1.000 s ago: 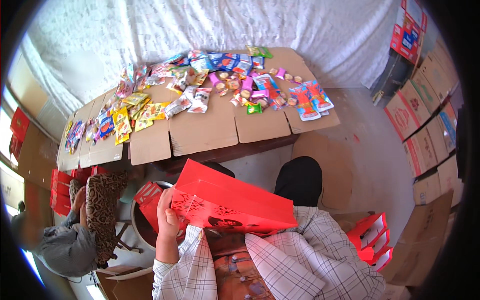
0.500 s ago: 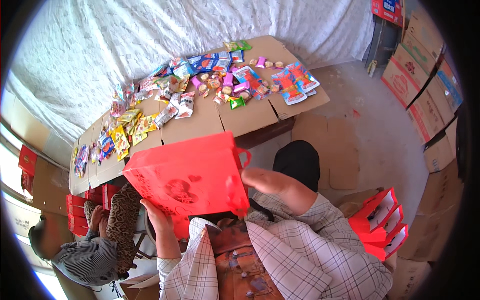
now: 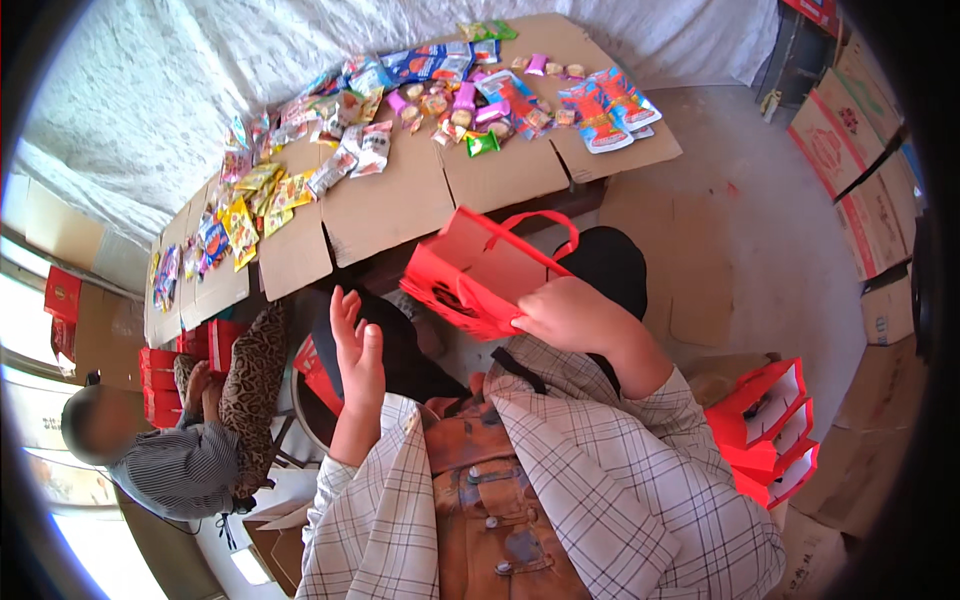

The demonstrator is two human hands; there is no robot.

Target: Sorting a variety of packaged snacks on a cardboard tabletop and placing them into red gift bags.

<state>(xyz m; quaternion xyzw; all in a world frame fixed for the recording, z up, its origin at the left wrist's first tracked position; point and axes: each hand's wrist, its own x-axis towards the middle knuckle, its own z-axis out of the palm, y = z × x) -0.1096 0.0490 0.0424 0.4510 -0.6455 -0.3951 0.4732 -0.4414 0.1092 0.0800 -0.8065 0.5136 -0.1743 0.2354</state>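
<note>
Both hands have parted: the left hand (image 3: 361, 372) spread, freed; the right hand (image 3: 566, 314) alone gripping the red, boxy paper bag (image 3: 478, 268), its open mouth now showing.

The open, box-shaped red paper bag (image 3: 480, 275) looks stiff and smooth, its printed face carrying a soft sheen. The worktop (image 3: 385, 212) is surfaced with matt brown corrugated cardboard, smooth but for creases and rough cut edges. On it, the flat yellow plastic packets (image 3: 240, 230) and red-and-blue plastic pouches (image 3: 610, 112) are glossy and crinkled. The white patterned cloth curtain (image 3: 200, 105) hangs in rippled folds; the checked white shirt (image 3: 610, 490) is matt woven cloth.
</note>
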